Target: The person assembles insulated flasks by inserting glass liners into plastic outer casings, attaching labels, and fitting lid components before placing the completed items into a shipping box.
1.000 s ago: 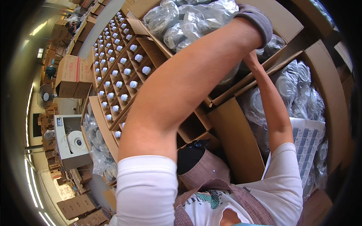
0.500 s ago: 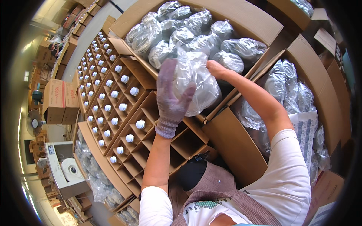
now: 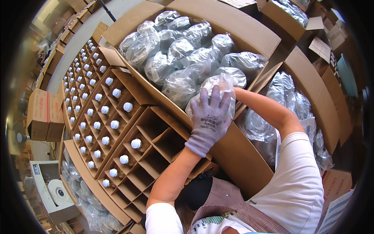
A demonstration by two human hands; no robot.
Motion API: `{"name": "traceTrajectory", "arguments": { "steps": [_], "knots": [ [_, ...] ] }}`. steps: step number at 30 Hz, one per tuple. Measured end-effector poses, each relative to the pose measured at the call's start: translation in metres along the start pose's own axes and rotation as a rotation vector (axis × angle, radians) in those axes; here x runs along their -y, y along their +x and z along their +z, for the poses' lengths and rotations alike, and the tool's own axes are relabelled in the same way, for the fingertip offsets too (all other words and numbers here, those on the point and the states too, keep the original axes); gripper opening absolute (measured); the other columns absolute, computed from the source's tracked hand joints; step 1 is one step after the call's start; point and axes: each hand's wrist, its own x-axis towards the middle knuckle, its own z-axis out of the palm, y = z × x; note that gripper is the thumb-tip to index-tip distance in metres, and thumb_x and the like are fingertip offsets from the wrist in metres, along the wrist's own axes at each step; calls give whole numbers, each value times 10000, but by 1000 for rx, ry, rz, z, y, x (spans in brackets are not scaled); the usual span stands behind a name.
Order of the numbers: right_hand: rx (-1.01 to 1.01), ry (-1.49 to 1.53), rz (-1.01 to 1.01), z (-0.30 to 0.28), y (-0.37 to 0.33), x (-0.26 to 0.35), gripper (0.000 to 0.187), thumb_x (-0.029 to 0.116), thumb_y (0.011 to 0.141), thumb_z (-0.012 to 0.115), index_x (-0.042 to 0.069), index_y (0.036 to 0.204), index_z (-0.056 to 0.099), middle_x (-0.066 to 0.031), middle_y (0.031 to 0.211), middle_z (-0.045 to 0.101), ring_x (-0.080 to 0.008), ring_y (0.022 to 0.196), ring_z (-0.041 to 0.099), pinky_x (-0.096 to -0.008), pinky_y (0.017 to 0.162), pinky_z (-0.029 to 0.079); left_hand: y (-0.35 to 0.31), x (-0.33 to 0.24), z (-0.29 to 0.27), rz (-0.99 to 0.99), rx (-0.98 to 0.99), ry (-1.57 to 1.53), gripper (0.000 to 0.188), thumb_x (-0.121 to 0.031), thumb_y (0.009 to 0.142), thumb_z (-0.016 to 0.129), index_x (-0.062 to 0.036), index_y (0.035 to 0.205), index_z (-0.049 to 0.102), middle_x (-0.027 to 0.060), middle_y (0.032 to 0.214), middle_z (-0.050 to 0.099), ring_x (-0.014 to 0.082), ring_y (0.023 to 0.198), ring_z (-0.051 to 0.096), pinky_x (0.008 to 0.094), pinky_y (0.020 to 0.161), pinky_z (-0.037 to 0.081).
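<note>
Seen from above, a brown apron (image 3: 226, 197) occupied the nearest part of the scene. Beyond it, the left hand (image 3: 210, 121), in a grey glove, was clasped over a clear plastic-wrapped bundle (image 3: 224, 81), its fingers spread across the near side. The right forearm (image 3: 269, 107) extended from the right toward the same bundle; the right hand was hidden behind it, and its grip could not be told. The bundle lay at the near corner of a large open carton (image 3: 233, 19); whether it touched the cardboard could not be determined. To the left of the glove, a divided carton (image 3: 165, 121) showed four white caps (image 3: 136, 144) along its left side. To the right, another open carton (image 3: 319, 89) contained silvery wrapped items (image 3: 282, 93) and a printed sheet (image 3: 307, 126). The large carton held similar wrapped packages (image 3: 181, 48) crowded together. Farther left, more caps (image 3: 114, 124) stood in rows between cardboard dividers. At the far left were a white machine (image 3: 58, 191) with a round disc and closed boxes (image 3: 39, 109).
</note>
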Motion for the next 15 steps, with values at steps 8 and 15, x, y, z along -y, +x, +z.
{"name": "traceTrajectory", "arguments": {
  "steps": [8,15],
  "knots": [
    [93,-63,140,5,-5,-4,310,236,881,670,67,1140,690,-130,1107,709,-294,1018,672,-400,892,532,29,33,32,-41,-42,-223,709,-462,730,750,-127,1329,574,133,1365,515,334,1242,478,543,996,372],
    [241,-85,188,24,19,-16,311,255,888,670,87,1150,688,-113,1133,702,-283,1034,666,-392,895,536,-18,53,73,-30,250,-181,774,-490,707,781,-244,1396,529,109,1443,446,353,1312,426,545,1016,421]
  ]
}}
